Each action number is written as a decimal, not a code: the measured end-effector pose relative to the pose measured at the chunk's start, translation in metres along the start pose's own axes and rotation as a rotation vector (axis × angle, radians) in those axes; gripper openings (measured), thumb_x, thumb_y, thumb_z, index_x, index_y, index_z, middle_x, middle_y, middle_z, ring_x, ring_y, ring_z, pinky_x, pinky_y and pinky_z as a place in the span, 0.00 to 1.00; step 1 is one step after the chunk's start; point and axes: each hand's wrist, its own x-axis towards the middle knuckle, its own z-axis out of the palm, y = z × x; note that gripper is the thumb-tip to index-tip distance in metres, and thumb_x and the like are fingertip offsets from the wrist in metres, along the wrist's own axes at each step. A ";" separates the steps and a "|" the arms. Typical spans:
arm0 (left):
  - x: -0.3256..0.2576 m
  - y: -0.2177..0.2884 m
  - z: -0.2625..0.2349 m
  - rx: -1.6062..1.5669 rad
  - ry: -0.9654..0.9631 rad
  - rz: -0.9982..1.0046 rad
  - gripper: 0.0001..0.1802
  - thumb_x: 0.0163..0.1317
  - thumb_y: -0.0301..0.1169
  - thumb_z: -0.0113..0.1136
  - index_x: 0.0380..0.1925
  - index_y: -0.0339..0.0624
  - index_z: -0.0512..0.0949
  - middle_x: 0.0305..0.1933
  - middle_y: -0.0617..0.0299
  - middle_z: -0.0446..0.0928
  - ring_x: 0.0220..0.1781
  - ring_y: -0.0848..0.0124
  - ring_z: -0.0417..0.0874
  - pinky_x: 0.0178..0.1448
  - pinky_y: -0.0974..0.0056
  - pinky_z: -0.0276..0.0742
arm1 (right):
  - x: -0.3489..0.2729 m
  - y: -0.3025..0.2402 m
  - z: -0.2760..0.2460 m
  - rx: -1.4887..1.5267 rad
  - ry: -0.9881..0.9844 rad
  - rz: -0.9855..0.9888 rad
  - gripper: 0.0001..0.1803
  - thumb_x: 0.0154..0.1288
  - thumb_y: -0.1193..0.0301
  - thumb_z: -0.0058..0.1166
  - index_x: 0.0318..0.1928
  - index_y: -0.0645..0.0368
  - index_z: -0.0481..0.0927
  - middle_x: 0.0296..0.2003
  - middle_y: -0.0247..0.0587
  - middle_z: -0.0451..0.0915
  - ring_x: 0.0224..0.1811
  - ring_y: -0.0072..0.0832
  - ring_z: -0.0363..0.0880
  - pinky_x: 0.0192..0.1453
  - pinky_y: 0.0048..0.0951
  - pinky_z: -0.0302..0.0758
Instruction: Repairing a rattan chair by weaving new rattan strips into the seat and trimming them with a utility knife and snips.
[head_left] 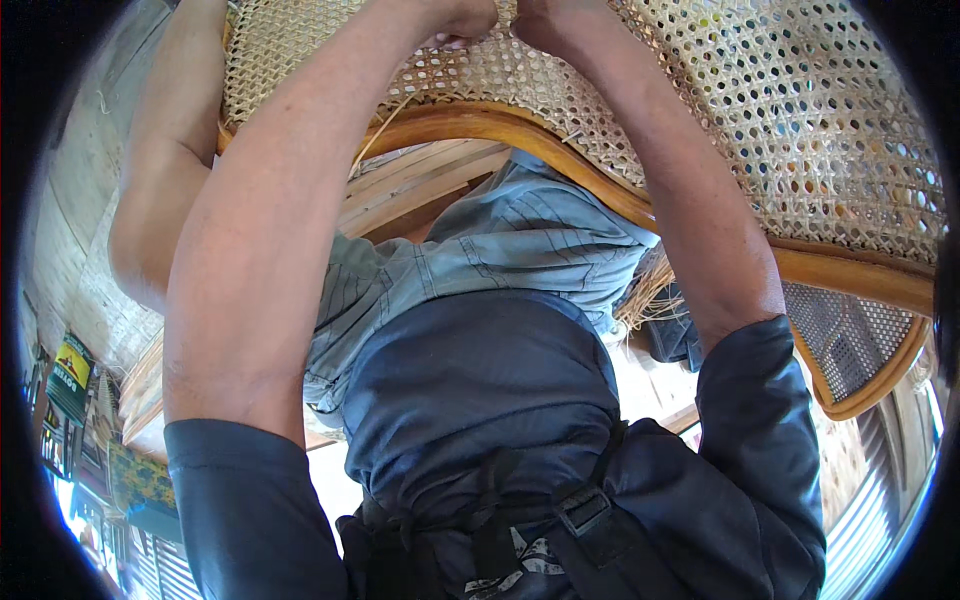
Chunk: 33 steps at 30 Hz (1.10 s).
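A woven cane panel (800, 130) in a curved, varnished wooden frame (470, 122) lies across the far side, over my lap. At the top edge of the view my left hand (462, 20) rests on the weave with its fingers curled in. What those fingers hold, if anything, is hidden. Close beside it, my right hand (550, 22) is at the weave too, bent at the wrist, with its fingers out of sight. From near my left hand a loose cane strand (382, 135) hangs over the frame's edge.
My bare leg (150, 220) is bent at the left of the panel. A bundle of loose fibres (652, 290) lies by my right hip. Another wood-framed mesh panel (850, 330) is at the right. Wooden slats (420, 180) show under the frame.
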 end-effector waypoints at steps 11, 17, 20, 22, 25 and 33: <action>-0.011 0.006 0.020 -0.246 0.260 0.062 0.16 0.51 0.31 0.52 0.38 0.35 0.81 0.42 0.42 0.79 0.46 0.53 0.81 0.50 0.55 0.75 | -0.008 -0.016 -0.009 -0.026 -0.066 0.141 0.10 0.54 0.71 0.52 0.33 0.62 0.83 0.35 0.58 0.80 0.40 0.47 0.81 0.44 0.42 0.77; -0.010 -0.001 0.027 -0.301 0.286 0.082 0.16 0.51 0.32 0.53 0.35 0.33 0.81 0.40 0.40 0.79 0.42 0.52 0.82 0.47 0.54 0.76 | -0.018 -0.005 -0.008 -0.024 -0.005 0.076 0.13 0.54 0.69 0.55 0.37 0.65 0.82 0.38 0.58 0.79 0.43 0.48 0.80 0.45 0.42 0.76; 0.003 -0.008 0.034 -0.261 0.280 0.175 0.17 0.50 0.33 0.52 0.34 0.32 0.81 0.39 0.40 0.79 0.41 0.51 0.81 0.47 0.54 0.76 | -0.029 0.008 -0.002 0.301 0.190 -0.207 0.13 0.53 0.69 0.55 0.36 0.66 0.82 0.38 0.58 0.80 0.43 0.47 0.80 0.45 0.42 0.77; 0.003 -0.005 0.034 -0.309 0.281 0.129 0.17 0.50 0.33 0.51 0.33 0.33 0.82 0.38 0.41 0.79 0.42 0.52 0.81 0.47 0.55 0.76 | -0.029 0.009 -0.002 0.280 0.221 -0.209 0.13 0.53 0.70 0.54 0.35 0.66 0.82 0.37 0.58 0.80 0.41 0.47 0.81 0.44 0.42 0.77; -0.011 -0.003 0.037 -0.319 0.407 0.208 0.17 0.51 0.32 0.51 0.34 0.32 0.81 0.39 0.41 0.79 0.42 0.52 0.81 0.47 0.55 0.76 | -0.009 -0.010 -0.002 -0.046 -0.025 0.141 0.12 0.53 0.71 0.53 0.35 0.66 0.82 0.37 0.57 0.80 0.42 0.47 0.81 0.44 0.41 0.77; -0.032 -0.003 0.034 -0.307 0.460 0.185 0.16 0.53 0.30 0.50 0.36 0.31 0.80 0.39 0.42 0.79 0.42 0.52 0.81 0.46 0.55 0.75 | -0.025 -0.005 0.003 0.094 0.097 0.070 0.12 0.56 0.71 0.50 0.38 0.64 0.82 0.40 0.55 0.80 0.43 0.45 0.80 0.45 0.41 0.77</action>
